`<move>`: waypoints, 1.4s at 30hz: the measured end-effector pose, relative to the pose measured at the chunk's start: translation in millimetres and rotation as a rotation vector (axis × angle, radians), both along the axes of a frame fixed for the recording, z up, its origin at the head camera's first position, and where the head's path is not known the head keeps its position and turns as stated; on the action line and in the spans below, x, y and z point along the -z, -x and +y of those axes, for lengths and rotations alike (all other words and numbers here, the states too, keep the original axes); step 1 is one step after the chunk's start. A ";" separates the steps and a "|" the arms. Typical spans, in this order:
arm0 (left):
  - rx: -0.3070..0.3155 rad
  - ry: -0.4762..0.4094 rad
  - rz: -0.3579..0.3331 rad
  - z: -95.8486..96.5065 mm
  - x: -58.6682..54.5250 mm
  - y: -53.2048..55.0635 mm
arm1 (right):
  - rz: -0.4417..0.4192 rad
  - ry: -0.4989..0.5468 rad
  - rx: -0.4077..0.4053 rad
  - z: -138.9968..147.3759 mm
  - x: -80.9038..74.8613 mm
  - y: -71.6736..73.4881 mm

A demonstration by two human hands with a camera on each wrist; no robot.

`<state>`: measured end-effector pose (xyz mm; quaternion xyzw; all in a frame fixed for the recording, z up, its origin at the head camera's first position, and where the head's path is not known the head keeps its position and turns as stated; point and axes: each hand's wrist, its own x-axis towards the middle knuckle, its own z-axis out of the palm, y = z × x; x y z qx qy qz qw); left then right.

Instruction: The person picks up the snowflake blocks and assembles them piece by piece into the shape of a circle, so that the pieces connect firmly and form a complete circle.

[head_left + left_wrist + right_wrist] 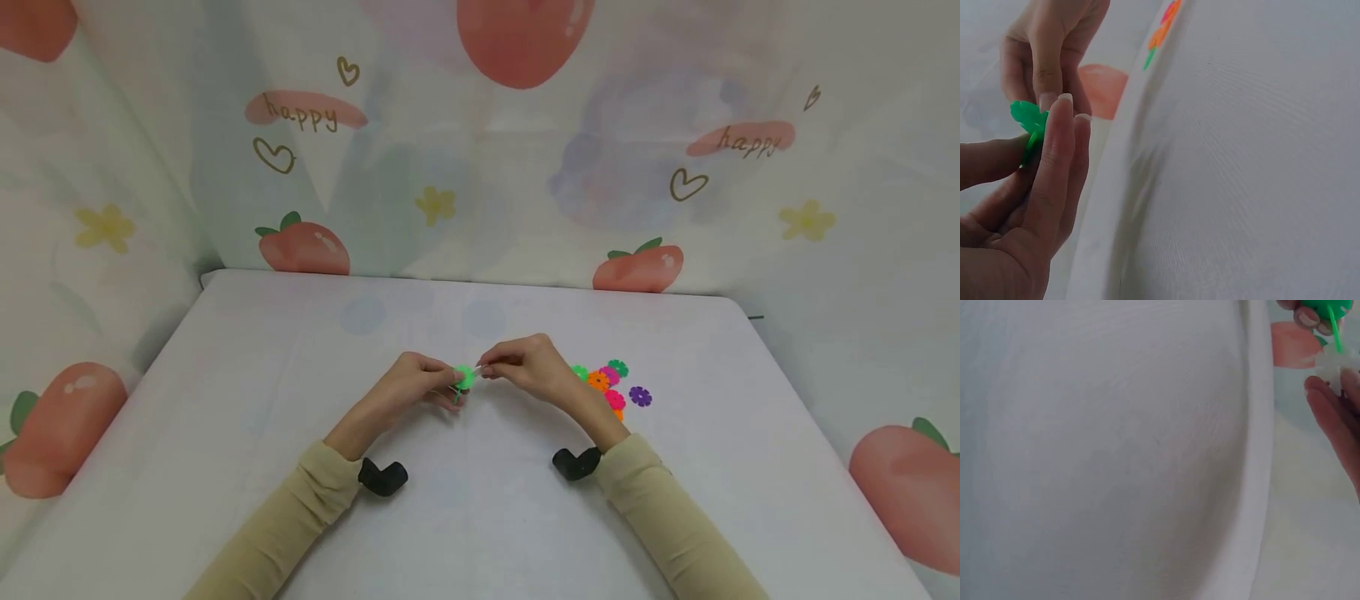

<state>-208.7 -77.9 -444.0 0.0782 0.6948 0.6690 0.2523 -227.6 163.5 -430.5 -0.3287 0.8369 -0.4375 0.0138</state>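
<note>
Over the middle of the table, my left hand (411, 385) pinches green snowflake discs (465, 377) between thumb and fingers. In the left wrist view at least two green discs (1027, 115) meet at an angle, partly covered by fingers. Just to the right, my right hand (531, 365) pinches a white snowflake disc (1333, 362) by its edge. The right wrist view has this white disc against the edge of a green disc (1329, 306); whether they are slotted together I cannot tell.
Beside the right forearm lies a loose group of snowflake discs, among them an orange disc (597, 381), a pink disc (615, 401) and a purple disc (641, 396). A white cloth covers the table (465, 517). Black wrist cameras (384, 478) hang by both cuffs.
</note>
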 end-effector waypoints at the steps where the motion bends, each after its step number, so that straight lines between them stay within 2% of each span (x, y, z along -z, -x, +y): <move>1: -0.001 0.004 0.001 0.9 -0.9 -0.3 | 0.027 -0.002 0.003 -0.5 -0.2 -0.3; 4: -0.008 0.005 0.017 2.5 -3.2 -0.9 | 0.106 -0.007 0.016 -2.0 -1.5 -1.2; 8: -0.048 0.008 0.022 5.2 -7.3 -2.7 | 0.208 -0.011 0.017 -4.7 -4.1 -1.9; 11: -0.075 0.020 0.019 6.7 -8.6 -3.9 | 0.238 -0.008 0.005 -7.2 -4.2 -1.6; 14: -0.074 0.019 0.010 5.5 -7.2 -3.3 | 0.214 -0.012 -0.005 -9.0 -4.0 -0.8; 16: -0.046 0.010 -0.005 4.0 -6.1 -2.4 | 0.179 -0.015 -0.002 -8.9 -5.3 -0.6; 20: 0.050 -0.012 -0.046 1.7 -5.0 -0.9 | 0.094 -0.009 -0.024 -6.4 -7.1 0.8; 23: 0.143 -0.016 -0.061 1.1 -4.8 -0.6 | 0.046 -0.007 -0.076 -5.8 -8.6 1.2; 26: 0.205 -0.026 -0.061 2.0 -5.3 -0.3 | 0.045 -0.026 -0.109 -6.6 -10.4 0.8; 28: 0.224 -0.037 -0.056 3.6 -5.0 -0.2 | 0.058 -0.050 -0.105 -5.3 -11.1 -0.3; 34: 0.182 -0.031 -0.065 7.6 -6.1 -0.2 | 0.047 -0.154 -0.012 11.2 -16.2 -3.1; 42: 0.107 0.003 -0.049 5.4 -8.0 0.0 | -0.019 -0.273 0.113 59.7 -13.2 -1.9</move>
